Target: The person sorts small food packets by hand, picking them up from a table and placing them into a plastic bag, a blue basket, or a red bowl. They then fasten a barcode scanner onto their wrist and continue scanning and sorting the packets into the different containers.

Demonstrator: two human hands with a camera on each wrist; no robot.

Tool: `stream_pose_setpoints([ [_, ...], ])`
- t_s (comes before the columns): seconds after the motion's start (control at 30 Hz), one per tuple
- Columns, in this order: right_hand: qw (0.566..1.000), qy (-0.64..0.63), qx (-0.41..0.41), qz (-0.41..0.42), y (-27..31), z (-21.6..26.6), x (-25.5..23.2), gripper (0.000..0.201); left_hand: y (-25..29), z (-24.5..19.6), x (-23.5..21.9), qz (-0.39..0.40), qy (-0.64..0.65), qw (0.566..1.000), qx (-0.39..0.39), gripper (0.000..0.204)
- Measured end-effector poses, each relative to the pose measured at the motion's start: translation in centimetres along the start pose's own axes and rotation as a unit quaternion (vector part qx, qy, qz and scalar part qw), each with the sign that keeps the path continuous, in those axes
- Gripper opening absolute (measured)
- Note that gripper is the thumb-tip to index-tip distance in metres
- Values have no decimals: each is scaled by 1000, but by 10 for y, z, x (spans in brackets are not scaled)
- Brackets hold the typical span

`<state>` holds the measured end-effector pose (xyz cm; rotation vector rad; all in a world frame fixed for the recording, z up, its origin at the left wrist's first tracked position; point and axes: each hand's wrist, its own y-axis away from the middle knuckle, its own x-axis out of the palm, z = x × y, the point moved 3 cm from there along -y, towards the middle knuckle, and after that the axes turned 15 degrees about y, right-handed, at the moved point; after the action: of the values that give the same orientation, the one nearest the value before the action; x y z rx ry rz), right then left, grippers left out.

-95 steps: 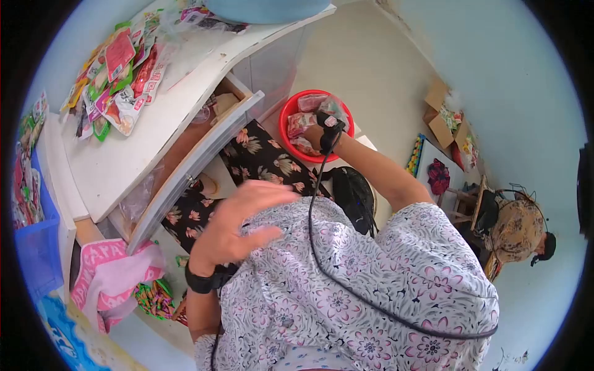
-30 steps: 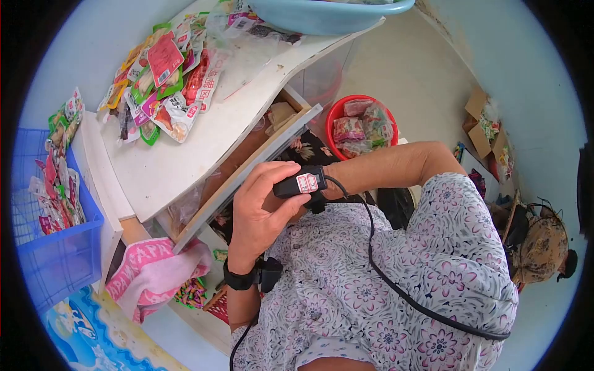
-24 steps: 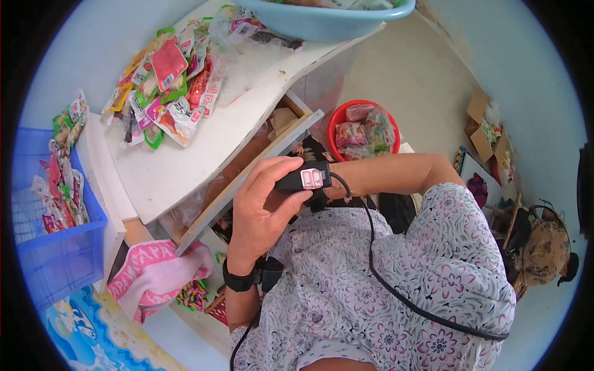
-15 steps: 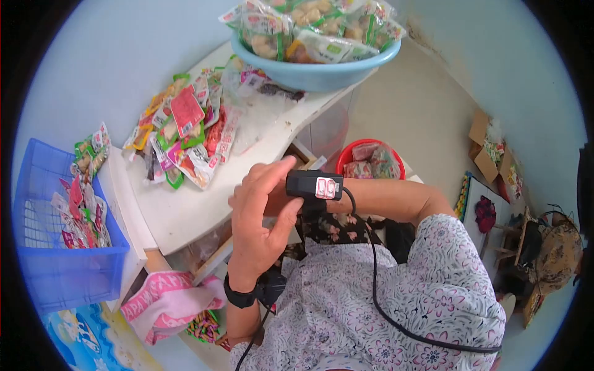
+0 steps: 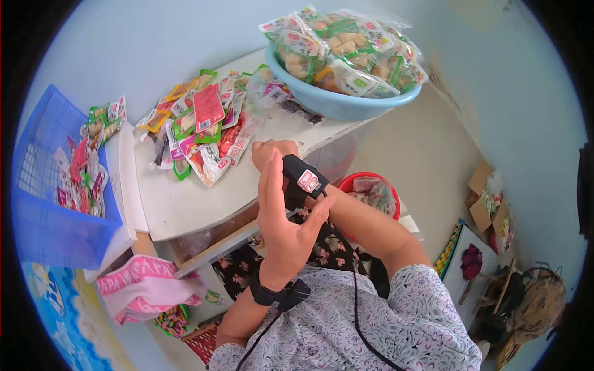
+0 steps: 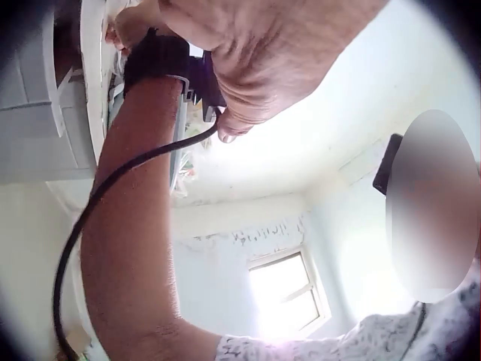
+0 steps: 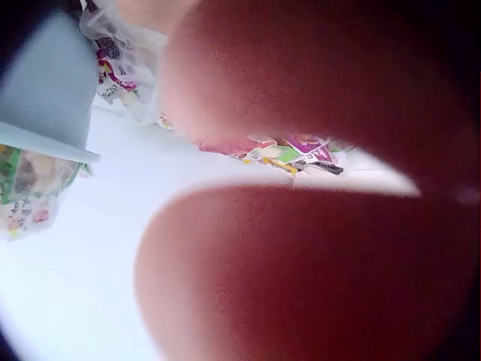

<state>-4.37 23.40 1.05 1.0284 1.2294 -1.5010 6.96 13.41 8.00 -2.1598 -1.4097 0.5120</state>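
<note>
My left hand (image 5: 281, 232) is held up with straight fingers and the thumb spread, close beside the black wrist camera (image 5: 307, 179) on my right wrist. In the left wrist view, its thumb lies by the cable (image 6: 143, 158); contact is unclear. My right hand (image 5: 275, 153) is at the white counter's (image 5: 179, 213) front edge, partly hidden behind the left fingers. Whether it holds anything cannot be seen. Beyond it lies a pile of snack packets (image 5: 207, 108). Two blurred skin-coloured shapes fill much of the right wrist view.
A light blue basin (image 5: 346, 108) heaped with packets stands at the counter's back right. On the left is a blue crate (image 5: 68, 238) with packets. Below the counter are a half-open drawer (image 5: 229, 241) and a pink towel (image 5: 145, 287). A red basin (image 5: 396, 207) stands on the floor.
My right hand has left the red basin and come up to the counter edge. My left fingers, bent around the wrist camera earlier, are now straighter. The head view has shifted, showing the blue basin fully.
</note>
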Motion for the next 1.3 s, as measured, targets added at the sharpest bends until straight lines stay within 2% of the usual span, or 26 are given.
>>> stream_pose_setpoints([
  [0.1,999,27,-21,-6,7,1,-13,23,-1,8,3,9,-1,1000,-29,84],
  [0.2,992,123,3,5,6,7,-18,24,-4,4,5,11,-23,1000,-10,82],
  [0.4,989,148,8,-15,1,6,3,20,-2,0,6,16,-34,999,-22,82],
  [0.53,988,154,4,-19,3,6,0,19,-2,-2,7,17,-28,999,-23,82],
  [0.83,989,146,8,-29,2,5,3,28,-2,2,7,26,-18,999,-33,81],
  [0.93,968,234,53,-69,2,10,9,5,-1,2,7,32,-31,999,-13,82],
  [1.0,972,223,39,-62,3,7,9,5,3,1,9,36,-41,998,-6,84],
  [1.2,979,194,19,-65,10,3,0,11,15,-2,15,35,-37,997,-59,87],
  [1.3,987,153,5,-53,13,-5,-4,13,18,3,18,30,-16,998,-47,85],
])
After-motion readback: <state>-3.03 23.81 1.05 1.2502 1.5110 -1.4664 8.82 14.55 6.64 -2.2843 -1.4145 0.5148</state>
